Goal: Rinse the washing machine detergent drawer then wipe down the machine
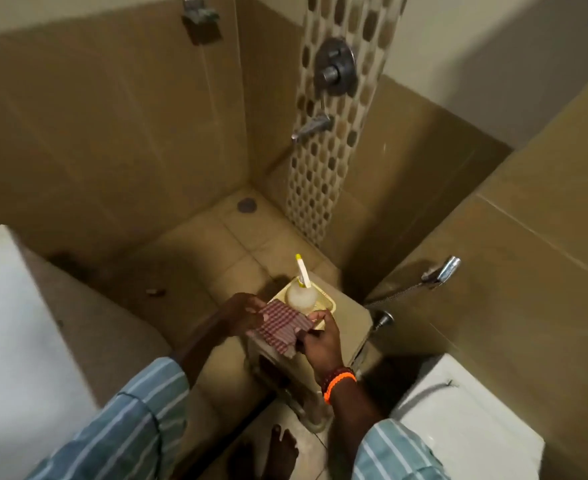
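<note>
A red-and-white checked cloth [278, 325] is held between both hands over a beige plastic stool [349, 327]. My left hand [242, 313] grips its far left edge and my right hand [322, 344] grips its near right edge. Just behind the cloth, on the stool, a cream tray [330, 301] carries a round pale bottle [301, 296] with a white and yellow nozzle. The white machine top [12, 327] fills the lower left. No detergent drawer is in view.
A wall tap [311, 128] and mixer knob [334, 71] sit on the mosaic strip ahead. A hand spray [443, 270] hangs on the right wall. A white toilet cistern [458, 420] stands at lower right. A floor drain [247, 204] lies in the corner. My bare foot [282, 452] is below.
</note>
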